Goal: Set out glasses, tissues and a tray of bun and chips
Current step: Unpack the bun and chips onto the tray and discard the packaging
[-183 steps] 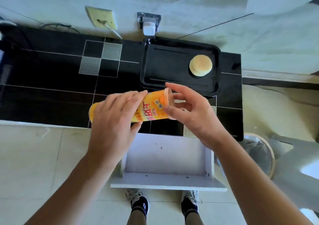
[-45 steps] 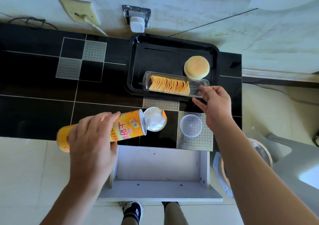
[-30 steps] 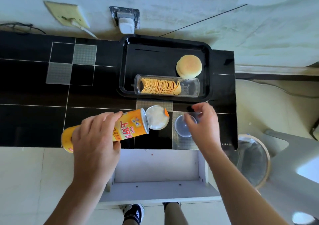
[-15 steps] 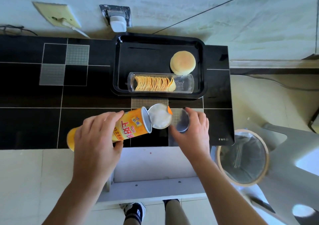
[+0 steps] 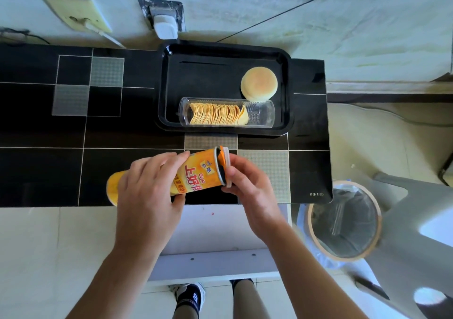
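Over worktop (image 5: 36,171) | left hand (image 5: 149,191) gripping chip can (image 5: 196,179) | right hand (image 5: 247,186) pinching clear lid (image 5: 227,166) at can mouth | tray (image 5: 171,78): bun (image 5: 259,83), chips (image 5: 215,115)

The left hand (image 5: 149,191) covers the middle of the orange chip can (image 5: 196,179), so part of its print is hidden; the can's open mouth is masked by the clear lid (image 5: 226,166) and the fingers of the right hand (image 5: 247,189), so whether the lid is seated or only held against the rim cannot be told; the black worktop (image 5: 36,171) runs off the picture's left edge; the clear chip sleeve (image 5: 259,116) on the black tray (image 5: 220,49) hides the near edge of the bun (image 5: 259,82); both forearms and the shoes are cut by the bottom edge; the small mark at the worktop's near right corner is too small to read; the grey shape at the right is cut off and blurred.
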